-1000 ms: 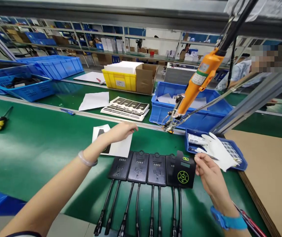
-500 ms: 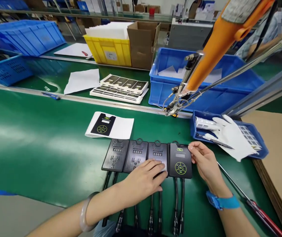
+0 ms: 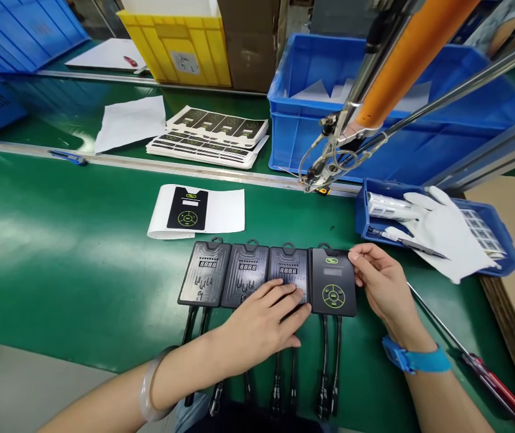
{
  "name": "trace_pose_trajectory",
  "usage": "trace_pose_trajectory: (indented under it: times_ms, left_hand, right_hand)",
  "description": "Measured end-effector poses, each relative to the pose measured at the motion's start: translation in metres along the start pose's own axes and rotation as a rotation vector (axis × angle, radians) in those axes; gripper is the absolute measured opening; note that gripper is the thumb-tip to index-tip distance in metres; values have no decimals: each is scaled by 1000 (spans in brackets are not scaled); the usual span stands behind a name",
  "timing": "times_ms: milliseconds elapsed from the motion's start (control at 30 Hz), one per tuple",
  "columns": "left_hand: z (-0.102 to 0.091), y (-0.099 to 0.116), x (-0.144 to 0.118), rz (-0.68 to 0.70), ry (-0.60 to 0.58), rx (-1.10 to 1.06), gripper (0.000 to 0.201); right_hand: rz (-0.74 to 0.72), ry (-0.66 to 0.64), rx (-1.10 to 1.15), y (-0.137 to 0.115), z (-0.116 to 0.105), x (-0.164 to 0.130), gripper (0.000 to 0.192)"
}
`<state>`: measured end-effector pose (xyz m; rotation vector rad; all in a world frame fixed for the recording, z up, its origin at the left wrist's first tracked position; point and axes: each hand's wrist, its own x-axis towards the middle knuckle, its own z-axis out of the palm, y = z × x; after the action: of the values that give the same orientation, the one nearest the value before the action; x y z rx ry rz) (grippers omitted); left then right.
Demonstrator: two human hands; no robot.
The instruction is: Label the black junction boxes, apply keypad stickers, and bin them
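Several black controller boxes lie side by side, with cables running towards me. Digit displays show on the left controller (image 3: 204,274), the second controller (image 3: 244,276) and the third controller (image 3: 288,260). On the rightmost one sits a black label sticker (image 3: 333,279) with green button marks. My left hand (image 3: 270,316) rests palm down on the third controller, fingers spread, the fingertips near the sticker's left edge. At the sticker's upper right corner, my right hand (image 3: 381,279) pinches the edge between thumb and fingers. Another black label (image 3: 188,208) sits on white backing paper (image 3: 225,210) behind the boxes.
An orange tool (image 3: 413,66) on a metal arm hangs over the bench. A blue tray (image 3: 363,225) holds a white glove and tweezers. A red-handled screwdriver (image 3: 494,382) lies at right. Label sheets (image 3: 207,150), a yellow bin (image 3: 176,45) and a blue bin (image 3: 293,141) stand behind.
The view has tilted down and closer. Both hands stay at nearly the same places on the controllers, the right still at the sticker's corner.
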<state>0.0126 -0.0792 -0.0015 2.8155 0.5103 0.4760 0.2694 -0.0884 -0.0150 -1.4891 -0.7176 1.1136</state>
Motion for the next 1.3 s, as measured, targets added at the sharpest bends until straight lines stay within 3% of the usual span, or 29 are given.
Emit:
trace_pose_trajectory:
  times_ms: [600,1300]
  left_hand:
    - [-1,0,4,9,-33,-5,67]
    - [-1,-1,3,-4,-47,-23,63]
  right_hand:
    - [-61,-17,-110,8,-2,2,33]
    - [-49,-11,-191,6,-1,2,37]
